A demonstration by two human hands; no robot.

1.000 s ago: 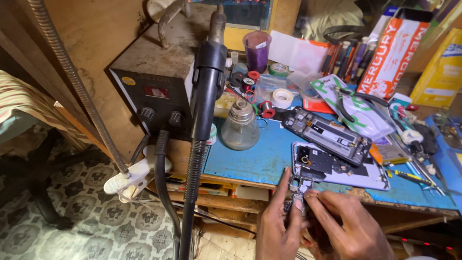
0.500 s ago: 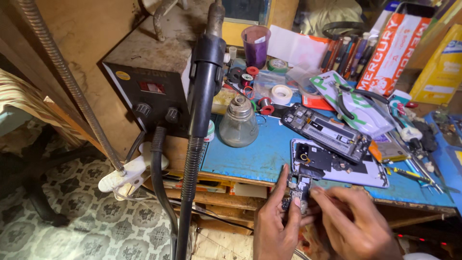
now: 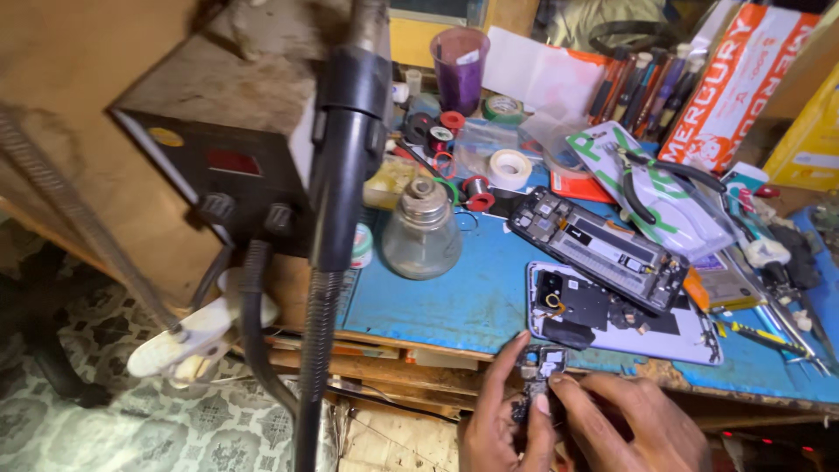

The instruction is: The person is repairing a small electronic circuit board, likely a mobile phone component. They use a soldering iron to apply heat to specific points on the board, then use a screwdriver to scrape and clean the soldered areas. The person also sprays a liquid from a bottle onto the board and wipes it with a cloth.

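Two hands meet at about six o'clock in the view, just past the near edge of the blue work mat (image 3: 454, 297): the left hand (image 3: 494, 419) and the right hand (image 3: 625, 424) together pinch a small circuit board (image 3: 540, 371), the left fingertips grasping its left side and lower end, the right thumb and forefinger closed on its right edge. That board hangs over the gap between bench and lap, not over the mat, so a slip of either pinch would likely send it to the patterned floor (image 3: 105, 437) at eight o'clock, where a part this small would be hard to find. Bare fingers pressing on the tiny components could, in my judgement, bend or dislodge one, and twisting between two grips could flex the board. Just above the hands, at about five o'clock, lie an opened phone back (image 3: 612, 319) and, touching it on the far side, a stripped phone frame (image 3: 599, 249); a jerk upward could knock either, scattering loose parts near them. A glass spirit bottle (image 3: 422, 232) stands near the centre, beside the hot-air handle (image 3: 345, 149) hanging from the rework station (image 3: 218, 149) at ten o'clock; I cannot tell whether that nozzle is hot, but an elbow swinging left could jostle its hose (image 3: 249, 323) or tip the bottle.
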